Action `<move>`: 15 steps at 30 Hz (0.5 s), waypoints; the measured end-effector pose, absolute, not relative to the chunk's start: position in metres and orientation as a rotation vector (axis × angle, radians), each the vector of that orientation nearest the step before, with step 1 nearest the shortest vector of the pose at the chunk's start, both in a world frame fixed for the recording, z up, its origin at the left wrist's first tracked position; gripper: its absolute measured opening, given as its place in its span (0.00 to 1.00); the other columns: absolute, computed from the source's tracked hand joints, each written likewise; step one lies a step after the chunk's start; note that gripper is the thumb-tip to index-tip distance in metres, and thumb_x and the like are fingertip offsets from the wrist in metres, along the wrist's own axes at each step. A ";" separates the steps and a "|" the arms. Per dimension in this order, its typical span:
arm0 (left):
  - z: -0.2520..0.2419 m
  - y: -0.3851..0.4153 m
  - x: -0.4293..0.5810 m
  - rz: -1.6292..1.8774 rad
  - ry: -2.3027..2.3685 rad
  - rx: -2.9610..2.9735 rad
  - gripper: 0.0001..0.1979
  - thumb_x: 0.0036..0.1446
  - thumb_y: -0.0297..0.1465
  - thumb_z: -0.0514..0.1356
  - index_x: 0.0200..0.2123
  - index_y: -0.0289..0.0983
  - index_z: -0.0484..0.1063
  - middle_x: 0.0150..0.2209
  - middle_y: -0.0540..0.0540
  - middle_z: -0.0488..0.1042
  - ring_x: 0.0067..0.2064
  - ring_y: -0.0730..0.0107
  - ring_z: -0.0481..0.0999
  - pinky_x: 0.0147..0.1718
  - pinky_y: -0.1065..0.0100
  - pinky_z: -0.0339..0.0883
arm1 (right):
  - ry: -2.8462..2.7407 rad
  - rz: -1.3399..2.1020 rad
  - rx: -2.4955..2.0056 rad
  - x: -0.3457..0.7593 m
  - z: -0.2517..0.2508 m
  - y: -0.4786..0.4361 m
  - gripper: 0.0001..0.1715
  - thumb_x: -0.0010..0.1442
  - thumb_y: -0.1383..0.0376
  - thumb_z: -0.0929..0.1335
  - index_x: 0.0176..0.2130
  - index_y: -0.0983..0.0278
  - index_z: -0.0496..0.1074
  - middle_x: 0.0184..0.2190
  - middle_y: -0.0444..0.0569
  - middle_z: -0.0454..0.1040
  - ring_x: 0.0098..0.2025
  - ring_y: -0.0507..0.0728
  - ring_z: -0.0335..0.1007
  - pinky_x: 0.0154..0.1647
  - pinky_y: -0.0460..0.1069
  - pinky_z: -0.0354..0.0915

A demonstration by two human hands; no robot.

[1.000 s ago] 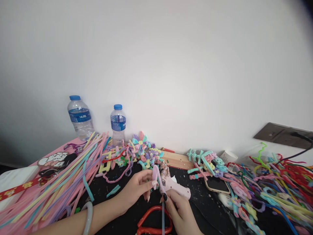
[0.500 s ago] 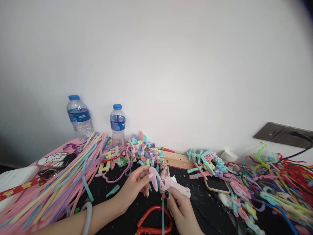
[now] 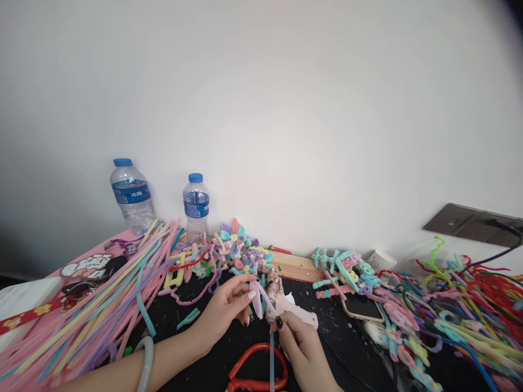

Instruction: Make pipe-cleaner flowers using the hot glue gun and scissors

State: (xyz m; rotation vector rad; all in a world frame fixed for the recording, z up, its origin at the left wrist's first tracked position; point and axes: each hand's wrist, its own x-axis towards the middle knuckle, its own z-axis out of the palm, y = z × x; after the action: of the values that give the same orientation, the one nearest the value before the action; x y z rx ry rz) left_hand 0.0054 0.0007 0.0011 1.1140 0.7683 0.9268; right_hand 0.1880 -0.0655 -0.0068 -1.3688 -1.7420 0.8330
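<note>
My left hand (image 3: 231,302) has its fingers curled and pinches the top of a bent lilac pipe cleaner (image 3: 257,302). One strand of that loop runs down to my right hand (image 3: 304,348), whose thumb and forefinger are closed on its lower end. Just behind my fingers lies a pale pink glue gun (image 3: 292,311) with a brown-stained front part. From its back end a translucent glue stick (image 3: 272,362) sticks out toward me. Below my hands are red-handled scissors (image 3: 245,356), partly cut off by the frame.
Long pastel pipe cleaners (image 3: 106,305) spread across the left. Pipe-cleaner flowers (image 3: 235,239) lie ahead, near two water bottles (image 3: 196,204) by the wall. To the right are a phone (image 3: 363,308), a paper cup (image 3: 382,260), cables and a tangle of colourful pipe cleaners (image 3: 469,305).
Both hands stay almost in place around the lilac pipe cleaner. Only a slight shift of the view shows.
</note>
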 end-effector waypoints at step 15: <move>0.001 0.003 0.005 0.843 0.757 1.142 0.15 0.51 0.40 0.61 0.35 0.34 0.68 0.18 0.56 0.65 0.19 0.76 0.65 0.21 0.74 0.59 | -1.567 0.767 -1.384 0.194 -0.002 -0.062 0.24 0.64 0.51 0.57 0.27 0.65 0.66 0.18 0.40 0.57 0.20 0.50 0.52 0.21 0.45 0.49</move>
State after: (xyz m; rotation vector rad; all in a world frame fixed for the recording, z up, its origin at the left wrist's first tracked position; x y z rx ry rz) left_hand 0.0051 0.0030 0.0014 1.1425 0.7574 0.8432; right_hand 0.1943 -0.0623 -0.0023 -1.3845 -1.5671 0.7671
